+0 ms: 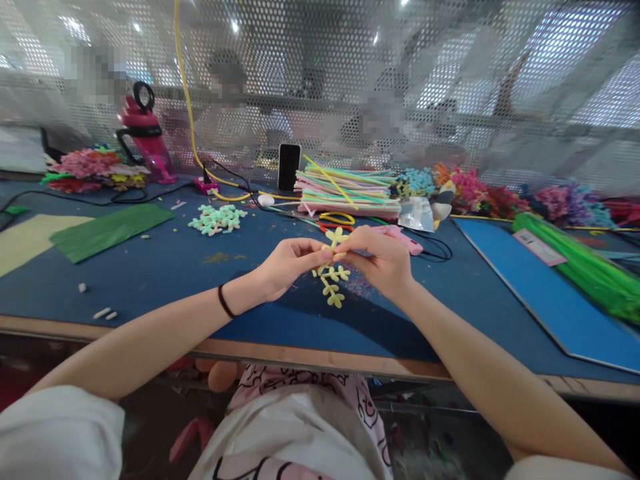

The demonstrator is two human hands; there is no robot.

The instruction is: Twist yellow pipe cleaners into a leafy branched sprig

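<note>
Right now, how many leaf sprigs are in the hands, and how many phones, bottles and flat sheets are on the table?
Yellow leaf sprig, between left hand and right hand: 1
Black phone: 1
Pink bottle: 1
Flat sheets: 3 (green sheet, pale yellow sheet, blue sheet)
Total: 6

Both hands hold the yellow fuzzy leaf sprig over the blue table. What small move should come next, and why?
Probably twist one more leaf at the top of the yellow fuzzy pipe-cleaner leaf sprig: the left hand and right hand both pinch its upper end, while finished leaves hang below.
</note>
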